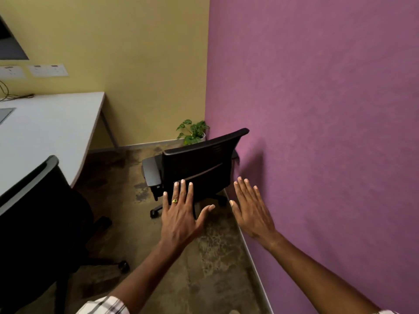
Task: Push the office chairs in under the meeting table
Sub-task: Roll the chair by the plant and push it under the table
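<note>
Yellow and purple walls met in a corner behind the scene, above a mottled brown floor (pixel 210 257). Against the purple wall (pixel 317 109) stood the far office chair (pixel 197 171), black, its mesh backrest turned toward the wearer and its seat facing the corner, well apart from the meeting table (pixel 45 132), which lay to the chair's left. Its castor base showed beneath the seat; on such wheels the chair would probably roll under light pressure, yet swivel if pushed off-centre. The stiff top rail of the backrest looked the soundest place to take hold, one hand toward each end, since the mesh below would likely yield. Nearer than the chair, the left hand (pixel 181 214) was held flat, fingers extended and slightly spread, a ring on one finger, holding nothing; it overlapped the lower backrest in view, though contact could not be confirmed. To the chair's right, the right hand (pixel 251 211) was likewise flat and empty, raised before the wall. Behind the chair, in the corner, sat a small potted plant (pixel 192 132). Left of the chair, beyond the open floor, a second office chair (pixel 38 211) stood close against the table's curved edge, seemingly only partly tucked under. Farther left, cables and a dark screen (pixel 10 41) occupied the table's far end.
</note>
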The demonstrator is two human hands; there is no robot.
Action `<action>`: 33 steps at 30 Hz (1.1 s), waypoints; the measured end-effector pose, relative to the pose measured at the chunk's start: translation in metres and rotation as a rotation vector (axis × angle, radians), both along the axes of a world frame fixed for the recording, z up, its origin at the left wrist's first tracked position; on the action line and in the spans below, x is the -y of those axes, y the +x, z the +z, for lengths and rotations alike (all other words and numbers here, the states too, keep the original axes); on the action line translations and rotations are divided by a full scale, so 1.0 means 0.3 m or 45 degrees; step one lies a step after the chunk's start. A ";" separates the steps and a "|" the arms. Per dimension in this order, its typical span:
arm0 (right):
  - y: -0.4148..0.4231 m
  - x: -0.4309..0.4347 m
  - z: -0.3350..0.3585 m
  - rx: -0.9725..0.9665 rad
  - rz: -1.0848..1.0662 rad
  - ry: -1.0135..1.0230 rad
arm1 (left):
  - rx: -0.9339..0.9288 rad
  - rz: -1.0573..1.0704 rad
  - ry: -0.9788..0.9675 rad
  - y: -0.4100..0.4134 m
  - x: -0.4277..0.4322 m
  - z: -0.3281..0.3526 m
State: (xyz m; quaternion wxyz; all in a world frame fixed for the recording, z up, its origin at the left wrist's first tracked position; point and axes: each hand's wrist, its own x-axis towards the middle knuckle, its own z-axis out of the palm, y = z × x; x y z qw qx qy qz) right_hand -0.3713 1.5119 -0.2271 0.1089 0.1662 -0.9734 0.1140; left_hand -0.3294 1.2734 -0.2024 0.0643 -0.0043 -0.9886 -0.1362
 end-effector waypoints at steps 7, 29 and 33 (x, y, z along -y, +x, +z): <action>-0.186 -0.129 0.111 -0.016 -0.003 -0.025 | -0.078 0.024 -0.051 -0.189 -0.149 0.093; -0.870 -0.181 0.110 -0.040 0.185 -0.024 | -0.053 0.243 -0.144 -0.782 -0.192 0.085; -0.998 -0.205 0.066 -0.009 0.187 0.009 | -0.037 0.207 -0.125 -0.893 -0.189 0.069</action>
